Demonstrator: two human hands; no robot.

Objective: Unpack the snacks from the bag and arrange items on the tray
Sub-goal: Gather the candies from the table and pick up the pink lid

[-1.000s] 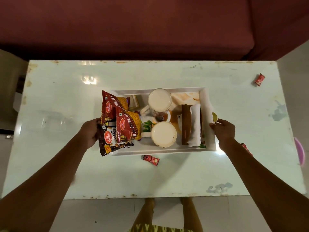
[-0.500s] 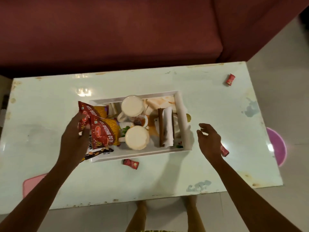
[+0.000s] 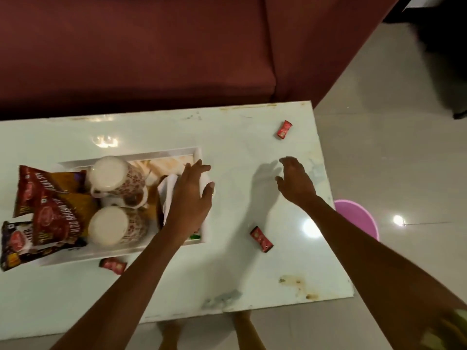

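A white tray point(image 3: 126, 157) sits on the left half of the table. It holds red snack packets point(image 3: 50, 213), a dark packet point(image 3: 17, 243) hanging over its left edge, two patterned mugs point(image 3: 111, 178) and rolled napkins. My left hand point(image 3: 192, 198) lies flat over the tray's right end, fingers spread, holding nothing. My right hand point(image 3: 295, 183) hovers open above the bare table to the right. Small red candies lie loose: one point(image 3: 261, 239) near my right forearm, one point(image 3: 284, 128) at the far right, one point(image 3: 112, 265) in front of the tray.
The white table point(image 3: 240, 279) has stained patches near its front right corner. A maroon sofa point(image 3: 151, 51) runs along the far side. A pink tub point(image 3: 358, 218) stands on the floor beyond the table's right edge. My bare feet show under the front edge.
My left hand let go of the snack packets and crossed to the tray's right end. My right hand moved right and farther away. The view swung right, so the tray sits further left.
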